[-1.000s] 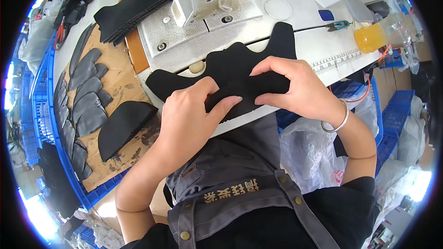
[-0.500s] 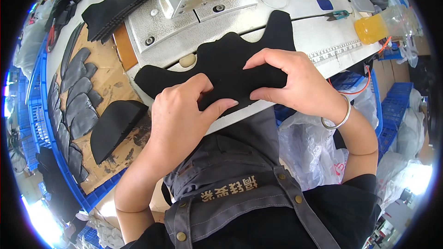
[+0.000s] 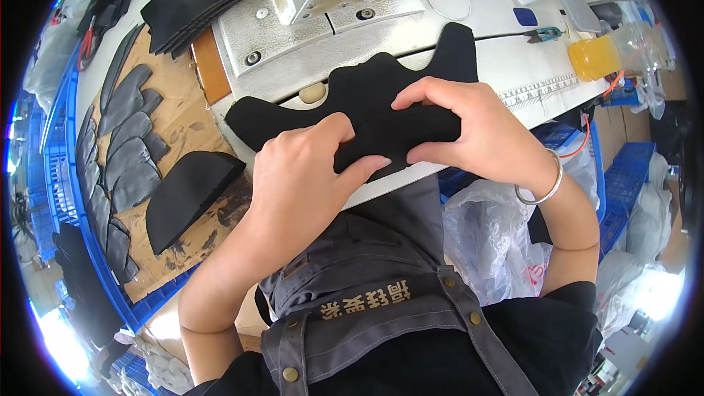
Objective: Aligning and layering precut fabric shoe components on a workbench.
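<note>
A black, wavy-edged fabric piece (image 3: 378,92) lies across the front of the white machine table, one narrow arm pointing up at the right and a rounded end at the left. My left hand (image 3: 301,169) is curled over its near left side, thumb stretched along the near edge. On the near right side, my right hand (image 3: 488,128) holds the same piece between bent fingers and thumb. The two thumbs point toward each other with a small gap of cloth between them. Some of the fingers are hidden beneath or behind the hands.
Beyond the piece rises a white sewing machine base (image 3: 315,29). Stacked black pieces (image 3: 209,0) lie at the far left. A blue crate (image 3: 70,169) holds cardboard, grey-black leaf-shaped pieces (image 3: 132,161) and a half-round black piece (image 3: 191,198). At right are snips (image 3: 544,34) and a bottle (image 3: 594,57).
The whole view has shifted slightly, so the table and machine sit a bit further right and lower. Both hands keep nearly the same hold on the black piece.
</note>
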A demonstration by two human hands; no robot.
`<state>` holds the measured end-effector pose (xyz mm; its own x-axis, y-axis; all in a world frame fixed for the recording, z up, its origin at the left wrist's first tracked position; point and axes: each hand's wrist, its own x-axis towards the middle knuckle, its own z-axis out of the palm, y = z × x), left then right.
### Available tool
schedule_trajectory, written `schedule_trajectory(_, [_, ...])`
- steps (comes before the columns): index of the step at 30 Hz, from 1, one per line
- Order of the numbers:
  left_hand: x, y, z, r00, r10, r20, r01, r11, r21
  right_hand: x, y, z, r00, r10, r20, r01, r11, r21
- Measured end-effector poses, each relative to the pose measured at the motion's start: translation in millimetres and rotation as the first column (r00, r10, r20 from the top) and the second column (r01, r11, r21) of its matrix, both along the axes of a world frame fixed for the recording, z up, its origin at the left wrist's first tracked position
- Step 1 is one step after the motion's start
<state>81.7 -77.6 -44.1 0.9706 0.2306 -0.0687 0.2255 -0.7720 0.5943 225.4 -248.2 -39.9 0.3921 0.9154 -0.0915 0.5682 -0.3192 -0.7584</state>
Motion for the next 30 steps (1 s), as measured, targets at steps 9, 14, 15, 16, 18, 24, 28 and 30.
schedule_trajectory(9, [-0.8,3.1,-1.5,1.0,-0.008,0.014,0.009,0.999,-0.047,4.6,0.3,-2.3,0.997,0.002,-0.078,0.001,0.999,0.038])
schedule_trajectory(14, [-1.1,2.6,-4.7,0.999,-0.022,0.04,0.023,0.999,-0.023,5.0,1.2,-0.2,0.995,-0.01,-0.102,0.01,1.0,-0.003])
schedule_trajectory(15, [-1.1,2.7,-5.0,0.999,-0.018,0.041,0.019,1.0,-0.024,4.9,1.4,-0.3,0.997,-0.002,-0.082,0.002,1.0,0.0])
schedule_trajectory(16, [-1.2,2.9,-5.5,0.999,-0.029,0.041,0.03,0.999,-0.018,4.2,2.1,0.4,0.997,0.001,-0.081,-0.001,1.0,-0.001])
schedule_trajectory(18, [-1.8,2.6,-5.6,0.999,-0.033,0.042,0.033,0.999,-0.013,1.8,3.7,2.4,0.998,-0.011,-0.069,0.009,0.999,-0.033])
schedule_trajectory(24, [-3.2,7.9,1.5,0.998,-0.069,0.005,0.069,0.997,-0.043,-8.2,11.0,3.1,0.988,0.011,0.156,-0.006,0.999,-0.034])
schedule_trajectory(28, [-8.1,12.6,0.6,0.994,-0.091,0.067,0.096,0.993,-0.075,-9.0,15.2,12.5,0.996,0.029,0.09,-0.02,0.995,-0.101])
schedule_trajectory(30, [-9.7,12.7,1.0,0.994,-0.082,0.068,0.088,0.992,-0.088,-9.5,15.9,12.7,0.996,0.023,0.091,-0.014,0.995,-0.098])
